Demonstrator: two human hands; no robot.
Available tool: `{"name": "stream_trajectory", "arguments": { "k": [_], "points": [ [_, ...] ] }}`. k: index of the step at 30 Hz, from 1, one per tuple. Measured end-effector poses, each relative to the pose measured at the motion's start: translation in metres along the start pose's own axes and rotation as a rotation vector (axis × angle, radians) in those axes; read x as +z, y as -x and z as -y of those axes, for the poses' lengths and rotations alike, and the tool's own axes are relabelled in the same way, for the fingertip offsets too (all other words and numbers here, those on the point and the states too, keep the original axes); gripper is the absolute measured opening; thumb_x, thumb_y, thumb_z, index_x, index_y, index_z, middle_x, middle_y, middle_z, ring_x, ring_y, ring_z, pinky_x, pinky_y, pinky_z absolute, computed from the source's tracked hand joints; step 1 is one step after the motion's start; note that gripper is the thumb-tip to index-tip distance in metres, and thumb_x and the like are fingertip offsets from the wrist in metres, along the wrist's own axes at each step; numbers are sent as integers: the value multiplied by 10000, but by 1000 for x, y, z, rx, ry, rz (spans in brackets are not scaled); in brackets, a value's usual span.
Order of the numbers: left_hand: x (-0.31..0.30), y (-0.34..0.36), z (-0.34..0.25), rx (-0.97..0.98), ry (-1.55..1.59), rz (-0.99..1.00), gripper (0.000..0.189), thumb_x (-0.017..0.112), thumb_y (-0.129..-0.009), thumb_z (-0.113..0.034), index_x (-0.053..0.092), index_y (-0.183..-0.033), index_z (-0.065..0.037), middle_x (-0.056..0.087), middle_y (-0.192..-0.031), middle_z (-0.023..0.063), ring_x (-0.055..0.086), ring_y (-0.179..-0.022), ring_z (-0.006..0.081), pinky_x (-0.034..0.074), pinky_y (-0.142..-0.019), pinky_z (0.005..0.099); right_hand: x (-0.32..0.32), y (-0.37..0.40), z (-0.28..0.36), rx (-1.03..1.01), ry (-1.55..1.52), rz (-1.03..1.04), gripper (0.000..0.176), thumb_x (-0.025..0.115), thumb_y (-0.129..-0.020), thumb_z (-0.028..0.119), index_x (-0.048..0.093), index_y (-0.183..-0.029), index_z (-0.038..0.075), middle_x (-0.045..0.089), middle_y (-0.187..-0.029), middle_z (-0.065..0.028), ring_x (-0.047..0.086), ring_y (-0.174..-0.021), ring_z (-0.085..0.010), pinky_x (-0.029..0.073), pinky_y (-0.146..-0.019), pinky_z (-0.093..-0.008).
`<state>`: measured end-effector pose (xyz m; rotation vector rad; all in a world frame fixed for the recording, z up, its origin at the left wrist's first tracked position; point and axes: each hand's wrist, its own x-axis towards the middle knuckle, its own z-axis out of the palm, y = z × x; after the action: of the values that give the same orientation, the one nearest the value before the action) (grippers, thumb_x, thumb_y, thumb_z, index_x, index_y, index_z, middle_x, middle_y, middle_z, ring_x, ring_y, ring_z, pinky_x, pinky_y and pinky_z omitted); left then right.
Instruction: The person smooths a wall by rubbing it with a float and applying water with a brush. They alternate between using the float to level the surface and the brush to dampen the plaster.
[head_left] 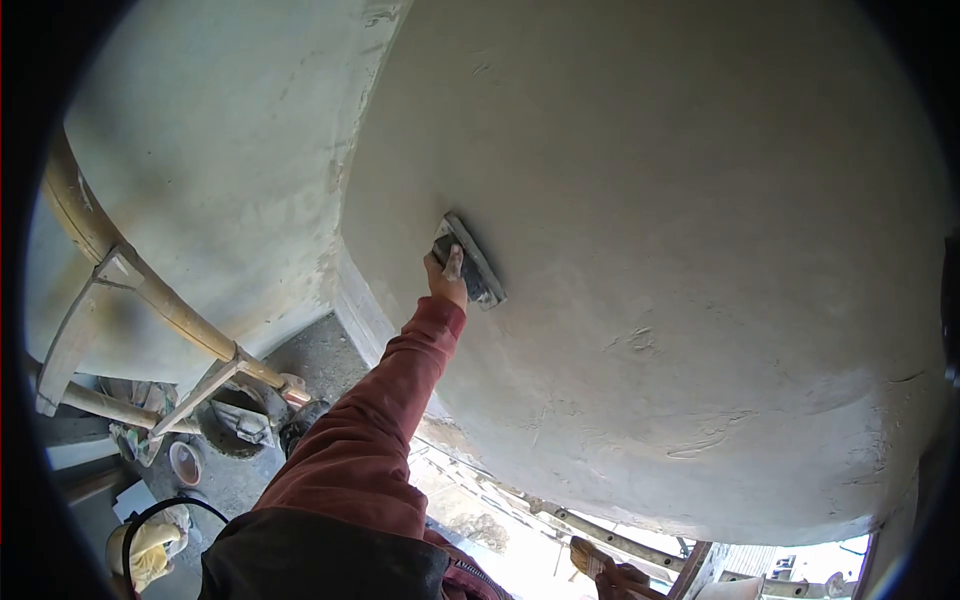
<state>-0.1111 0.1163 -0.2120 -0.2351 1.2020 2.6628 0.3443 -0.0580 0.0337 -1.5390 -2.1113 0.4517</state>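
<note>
Left hand (446,278) closed around float (480,268) against wall (650,220); right hand (625,578), partly visible, curled around brush (588,557). Ladder (185,318) noted at left.

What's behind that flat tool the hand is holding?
Grey wall shows past the edges of the flat tool. The patch straight behind is covered by the tool and left hand, so I can't see it.

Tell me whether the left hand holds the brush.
No, the left hand grips the float, while the brush is in the right hand at the bottom edge.
</note>
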Motion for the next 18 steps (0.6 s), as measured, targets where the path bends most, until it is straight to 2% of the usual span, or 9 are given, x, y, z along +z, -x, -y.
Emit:
{"name": "stream_trajectory", "arguments": {
  "k": [5, 7, 8, 10, 12, 14, 15, 17, 18],
  "points": [
    [73, 30, -101, 126, 273, 253, 320, 609, -871, -201, 442, -1069, -13, 526, -939, 37, 515, -849, 142, 442, -754, 286, 0, 8, -20, 87, 213, -20, 383, 384, -886, 506, 495, -629, 244, 355, -574, 91, 444, -606, -171, -152, -722, -830],
    [97, 64, -131, 331, 90, 465, 339, 627, -845, -187, 445, -1072, -13, 539, -917, 74, 536, -835, 170, 448, -747, 295, 1, 3, -22, 8, 200, -64, 400, 394, -878, 518, 494, -609, 238, 375, -563, 83, 454, -592, -170, -134, -713, -837],
    [102, 87, -142, 625, -184, 518, 402, 662, -794, -189, 446, -1080, -7, 541, -931, 137, 558, -824, 255, 457, -750, 338, 2, 1, -23, -36, 188, -81, 409, 399, -874, 523, 494, -600, 235, 384, -557, 79, 460, -585, -170, -125, -708, -841],
    [94, 139, -140, 752, -371, 752, 460, 695, -749, -207, 445, -1081, -8, 533, -973, 184, 552, -838, 343, 463, -747, 386, 4, -4, -23, -121, 167, -123, 427, 409, -866, 535, 493, -580, 230, 404, -545, 71, 470, -571, -169, -107, -698, -848],
    [64, 174, -116, 592, -480, 1058, 507, 721, -716, -208, 439, -1087, -8, 529, -1003, 189, 550, -883, 370, 466, -747, 416, 6, -7, -21, -202, 151, -178, 445, 419, -858, 547, 492, -560, 224, 423, -534, 63, 480, -557, -169, -90, -689, -855],
    [30, 178, -94, 585, -496, 963, 495, 712, -727, -201, 434, -1091, -12, 532, -1001, 185, 557, -895, 361, 468, -758, 404, 10, -8, 52, 280, -567, -257, 402, 464, -848, 470, 479, -547, 204, 406, -525, 40, 465, -538, -174, -63, -675, -863],
    [21, 168, -89, 507, -471, 830, 482, 700, -739, -186, 428, -1097, -12, 532, -1002, 186, 558, -897, 360, 465, -765, 401, 9, -7, 43, 282, -576, -268, 402, 464, -848, 470, 479, -547, 204, 406, -525, 40, 465, -538, -174, -63, -675, -863],
    [21, 144, -87, 418, -491, 587, 444, 667, -771, -152, 412, -1107, -15, 533, -1001, 186, 559, -904, 357, 457, -771, 397, 1, 0, 15, 4, 396, -76, 379, 471, -853, 423, 478, -545, 203, 395, -539, 46, 454, -544, -182, -48, -659, -870],
    [35, 128, -86, 339, -433, 519, 464, 666, -775, -161, 396, -1121, -10, 528, -994, 202, 551, -898, 371, 451, -768, 407, 1, 3, 15, 12, 402, -71, 379, 471, -853, 423, 478, -545, 203, 395, -539, 46, 454, -544, -182, -48, -659, -870]
  ]
}}
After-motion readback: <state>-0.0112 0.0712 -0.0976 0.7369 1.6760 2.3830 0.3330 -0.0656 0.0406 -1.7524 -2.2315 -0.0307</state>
